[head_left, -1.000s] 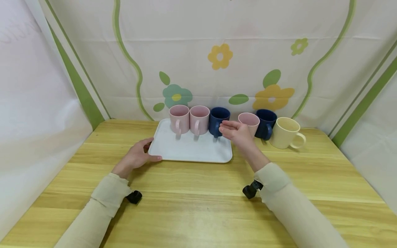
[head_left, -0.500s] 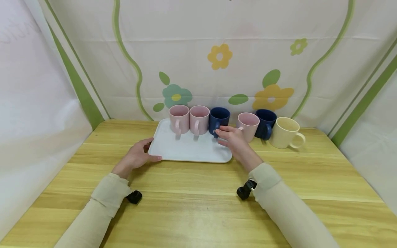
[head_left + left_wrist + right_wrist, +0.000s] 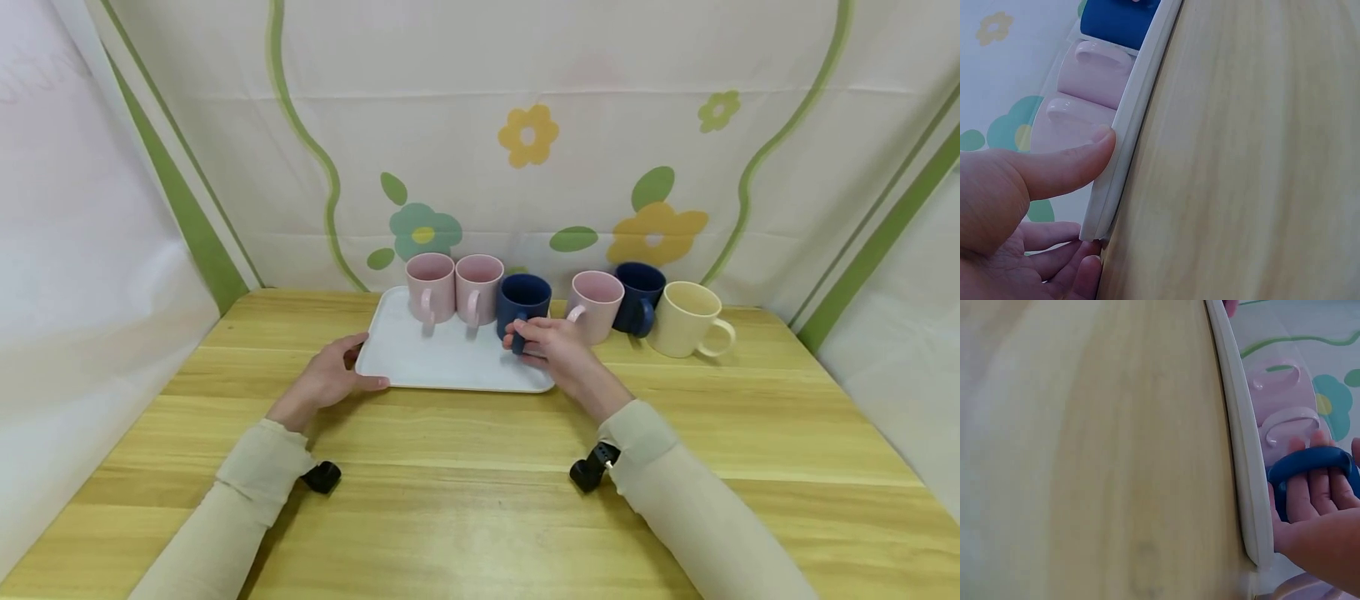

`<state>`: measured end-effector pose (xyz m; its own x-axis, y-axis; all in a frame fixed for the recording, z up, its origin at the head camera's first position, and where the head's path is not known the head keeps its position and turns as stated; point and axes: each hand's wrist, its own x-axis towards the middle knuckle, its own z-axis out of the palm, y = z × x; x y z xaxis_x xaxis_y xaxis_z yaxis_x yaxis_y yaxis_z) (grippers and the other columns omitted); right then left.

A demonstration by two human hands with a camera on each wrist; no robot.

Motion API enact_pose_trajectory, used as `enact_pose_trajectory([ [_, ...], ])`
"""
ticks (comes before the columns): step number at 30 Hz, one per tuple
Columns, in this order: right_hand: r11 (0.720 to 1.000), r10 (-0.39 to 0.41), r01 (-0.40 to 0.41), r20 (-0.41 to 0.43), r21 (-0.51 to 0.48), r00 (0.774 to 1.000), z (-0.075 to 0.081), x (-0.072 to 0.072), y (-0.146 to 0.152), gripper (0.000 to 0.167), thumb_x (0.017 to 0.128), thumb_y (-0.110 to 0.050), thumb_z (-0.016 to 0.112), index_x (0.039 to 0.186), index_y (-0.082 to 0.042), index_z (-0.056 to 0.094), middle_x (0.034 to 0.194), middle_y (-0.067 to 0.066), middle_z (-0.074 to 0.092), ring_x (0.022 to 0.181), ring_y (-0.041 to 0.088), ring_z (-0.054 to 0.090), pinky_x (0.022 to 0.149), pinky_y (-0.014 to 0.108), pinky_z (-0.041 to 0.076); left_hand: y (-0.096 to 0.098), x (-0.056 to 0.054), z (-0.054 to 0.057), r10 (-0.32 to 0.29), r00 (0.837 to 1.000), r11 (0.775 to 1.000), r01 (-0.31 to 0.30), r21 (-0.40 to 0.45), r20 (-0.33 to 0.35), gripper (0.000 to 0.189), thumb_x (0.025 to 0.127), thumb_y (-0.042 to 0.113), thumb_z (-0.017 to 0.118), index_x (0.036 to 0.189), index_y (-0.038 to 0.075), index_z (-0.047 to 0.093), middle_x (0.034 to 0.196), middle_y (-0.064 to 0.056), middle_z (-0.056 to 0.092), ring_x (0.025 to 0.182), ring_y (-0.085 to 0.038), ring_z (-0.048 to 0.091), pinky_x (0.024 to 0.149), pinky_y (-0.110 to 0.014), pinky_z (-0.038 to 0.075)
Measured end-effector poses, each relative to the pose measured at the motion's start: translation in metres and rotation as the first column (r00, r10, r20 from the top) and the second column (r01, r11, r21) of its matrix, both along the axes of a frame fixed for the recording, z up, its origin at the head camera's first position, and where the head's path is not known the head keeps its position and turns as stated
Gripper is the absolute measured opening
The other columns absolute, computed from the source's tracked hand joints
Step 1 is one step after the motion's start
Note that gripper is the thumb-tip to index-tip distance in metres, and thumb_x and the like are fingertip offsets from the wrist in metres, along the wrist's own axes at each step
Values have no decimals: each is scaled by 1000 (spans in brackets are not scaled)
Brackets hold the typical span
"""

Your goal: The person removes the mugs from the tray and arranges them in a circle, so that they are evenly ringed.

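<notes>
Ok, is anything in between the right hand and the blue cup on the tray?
No, nothing I can see. The right hand has its fingers through the handle of the blue cup. The pink cup on the table stands off to the right, not between them.

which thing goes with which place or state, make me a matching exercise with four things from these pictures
Things:
1. left hand
2. right hand
3. yellow mug
4. white tray

Places and states:
A. bears two pink mugs
B. rightmost mug in the head view
C. grips the tray's left end
D. fingers through the handle of a blue mug

Pairs: 1-C, 2-D, 3-B, 4-A
</notes>
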<state>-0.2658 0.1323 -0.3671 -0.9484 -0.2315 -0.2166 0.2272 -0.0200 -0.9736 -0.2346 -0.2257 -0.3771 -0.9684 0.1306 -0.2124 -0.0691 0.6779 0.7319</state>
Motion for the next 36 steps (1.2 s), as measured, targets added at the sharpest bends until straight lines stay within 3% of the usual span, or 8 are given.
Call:
enact_pose_trajectory([
  [7, 1000, 3, -2, 34, -16, 999, -1, 5, -5, 27, 112, -25, 55, 108, -3, 70, 83, -3, 74, 88, 13, 71, 103, 39, 51, 0, 0, -1, -3, 1000, 1000, 3, -9, 3, 101, 93, 29, 84, 167, -3, 24, 158, -32, 44, 138, -43, 46, 123, -61, 35],
  [15, 989, -7, 20, 90, -144, 996, -2, 8, -1, 28, 111, -21, 56, 91, -10, 73, 82, 0, 73, 81, 12, 70, 90, 30, 60, 0, 1, 1, 3, 1000, 1000, -3, -10, 9, 101, 93, 29, 84, 167, -2, 23, 160, -32, 43, 141, -44, 44, 125, -61, 33],
  [21, 988, -11, 23, 77, -151, 997, -2, 12, 2, 24, 110, -18, 57, 96, -6, 73, 86, 1, 76, 85, 13, 74, 91, 31, 61, 0, 1, 0, 4, 1000, 1000, -4, -14, 8, 101, 93, 30, 84, 167, -2, 24, 159, -32, 43, 140, -44, 44, 124, -61, 34],
  [28, 980, -60, 73, 79, -183, 995, -4, 18, 0, 30, 109, -16, 58, 122, 11, 65, 86, 1, 76, 84, 14, 76, 91, 30, 62, 0, 0, -2, 4, 1000, 1000, -4, -8, 13, 101, 93, 31, 84, 167, -2, 23, 161, -32, 42, 142, -44, 43, 124, -61, 33],
  [36, 984, -69, 76, 50, -160, 996, -1, 27, 3, 23, 109, -14, 57, 114, 7, 66, 86, 1, 74, 82, 13, 75, 91, 29, 62, -1, 0, -1, -1, 1000, 1000, 1, -4, 1, 101, 93, 30, 84, 167, -3, 23, 160, -33, 42, 142, -44, 44, 124, -61, 34],
])
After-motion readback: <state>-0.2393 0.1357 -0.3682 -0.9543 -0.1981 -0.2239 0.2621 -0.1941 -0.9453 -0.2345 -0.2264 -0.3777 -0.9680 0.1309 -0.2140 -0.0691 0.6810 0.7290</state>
